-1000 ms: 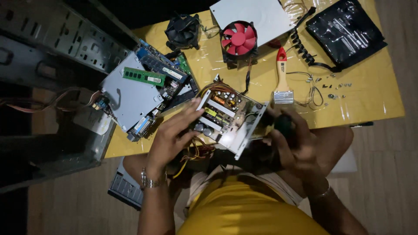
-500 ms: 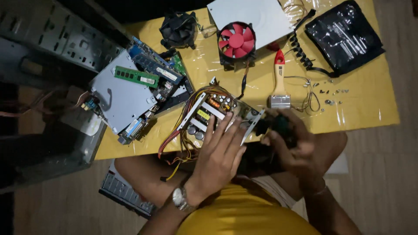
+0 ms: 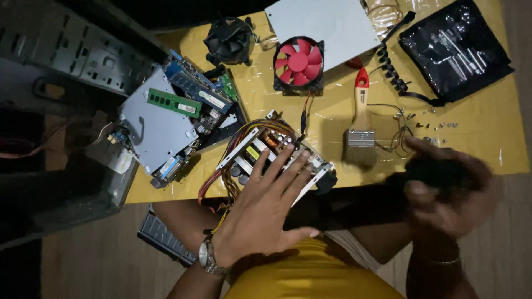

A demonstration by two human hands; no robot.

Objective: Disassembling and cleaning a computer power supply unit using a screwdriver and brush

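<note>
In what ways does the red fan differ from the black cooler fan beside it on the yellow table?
The red fan has bright red blades in a square black frame; the black cooler fan is dark all over with a rounder outline. The red fan lies nearer the open power supply, under the left hand, and partly overlaps the white panel; the black one sits by the table's far edge. Both lie flat, blades up, untouched.

Single head-worn view, looking steeply down from above the lap onto the yellow desk [image 3: 476, 144]. Close range, facing forward over the near edge, hands [image 3: 266, 213] low in frame, floor along both sides.
</note>
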